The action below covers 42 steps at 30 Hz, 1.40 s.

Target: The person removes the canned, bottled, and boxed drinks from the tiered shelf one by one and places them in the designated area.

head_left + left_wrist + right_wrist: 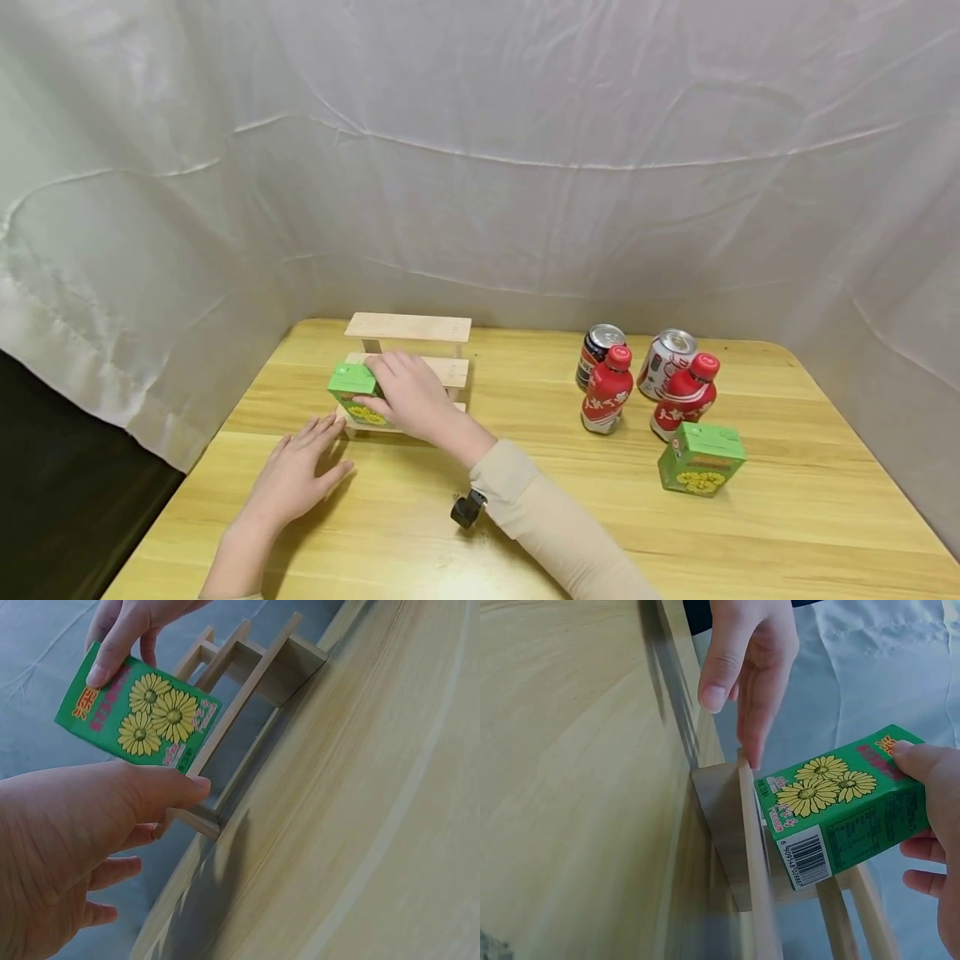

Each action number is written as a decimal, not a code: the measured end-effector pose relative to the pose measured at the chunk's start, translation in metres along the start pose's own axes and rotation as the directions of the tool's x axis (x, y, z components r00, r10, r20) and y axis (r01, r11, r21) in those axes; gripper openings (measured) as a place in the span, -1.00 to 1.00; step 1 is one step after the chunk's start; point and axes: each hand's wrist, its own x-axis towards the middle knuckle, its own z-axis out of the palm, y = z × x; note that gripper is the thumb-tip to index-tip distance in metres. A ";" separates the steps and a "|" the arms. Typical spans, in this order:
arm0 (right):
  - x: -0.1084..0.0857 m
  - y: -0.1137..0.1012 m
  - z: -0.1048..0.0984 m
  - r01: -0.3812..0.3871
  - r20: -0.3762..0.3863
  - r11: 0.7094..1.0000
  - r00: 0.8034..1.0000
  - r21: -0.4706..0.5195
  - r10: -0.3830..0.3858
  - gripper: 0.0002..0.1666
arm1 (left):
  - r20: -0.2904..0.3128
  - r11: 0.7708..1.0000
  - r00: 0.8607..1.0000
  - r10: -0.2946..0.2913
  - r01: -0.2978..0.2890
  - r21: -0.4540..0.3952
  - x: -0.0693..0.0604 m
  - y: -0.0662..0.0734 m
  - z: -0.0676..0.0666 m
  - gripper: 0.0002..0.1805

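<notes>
My right hand [416,398] grips a green drink carton [840,806] with yellow flowers on its front, thumb on the front face near the top. The carton's lower end is at the lowest step of a small wooden stepped rack [408,327], at its left end; in the wrist views it looks tilted. My left hand [294,475] has its fingers extended, and its fingertips touch the front left corner of that lowest step. The far side of the carton is hidden.
Right of the rack stand a dark can [592,354], a silver Coca-Cola can [666,364], two red bottles, one left [607,392] and one right [684,398], and another green carton [701,460]. Pale cloth [525,225] hangs behind the wooden table [540,475].
</notes>
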 end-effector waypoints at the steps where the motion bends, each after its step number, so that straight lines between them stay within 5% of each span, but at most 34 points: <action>1: -0.001 0.000 -0.001 0.000 0.000 1.000 1.000 0.002 0.000 -0.35 | 0.002 1.000 1.000 -0.001 0.001 -0.001 0.000 -0.001 0.001 -0.24; 21: -0.039 0.022 -0.039 0.034 -0.083 0.998 0.996 0.044 -0.030 -0.37 | -0.007 1.000 1.000 -0.005 0.005 -0.009 -0.002 0.003 -0.003 -0.28; 42: -0.100 0.057 -0.092 0.078 -0.125 0.994 0.990 0.074 -0.068 -0.38 | 0.010 1.000 1.000 -0.009 0.009 -0.021 -0.002 0.002 -0.005 -0.27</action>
